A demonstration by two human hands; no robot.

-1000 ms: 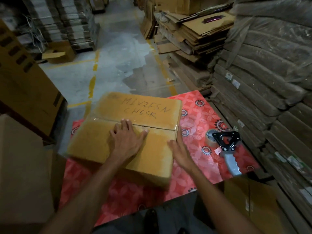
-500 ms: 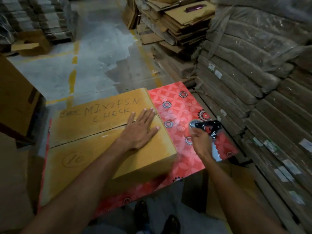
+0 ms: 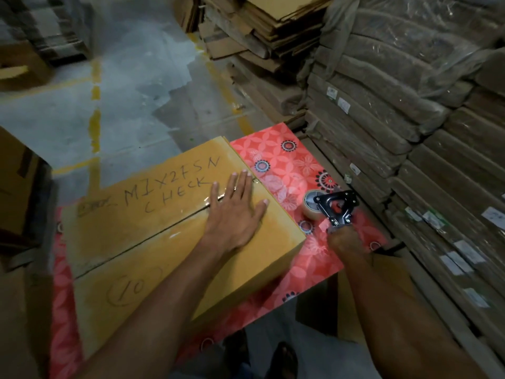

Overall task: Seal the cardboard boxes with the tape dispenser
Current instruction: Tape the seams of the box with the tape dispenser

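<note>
**Item 1:** tan corrugated cardboard box (image 3: 153,242), flaps closed, hand-lettered "MIX2FSN CHECK" on the far flap and a circled "10" on the near one.
- Location: on the red flower-patterned table covering (image 3: 287,165), filling its left and middle part.
- The centre seam (image 3: 142,239) runs from near-left to far-right and reads as a dark open line for most of its length.
- A small glossy patch shows at the far-right end by the fingers (tape or glare, cannot tell).

**Item 2:** left hand (image 3: 235,212), laid flat across the right end of the seam. The fingers are straight and slightly spread, pressing both flaps down and holding nothing.

**Item 3:** right hand (image 3: 345,239), fingers curled round the handle of the black metal-framed tape dispenser (image 3: 334,206).
- The dispenser carries a roll of clear tape (image 3: 310,205).
- It sits just beside the box's right edge, over the covering. Whether it rests there or is lifted clear cannot be told.

**Item 4:** surroundings. Stacks of flattened brown cardboard (image 3: 382,132) stand to the right, with grey concrete floor (image 3: 123,91) beyond.

**Step in hand (judged):** taking up the dispenser while the flaps are held shut. The sealing stroke is not yet made.

**Next move calls for:**
- Bring the tape end to the box's right edge at the seam and stick it down.
- Pull straight along the seam toward the near-left.
- Move the left hand out of the path while it keeps the flaps level.
</note>
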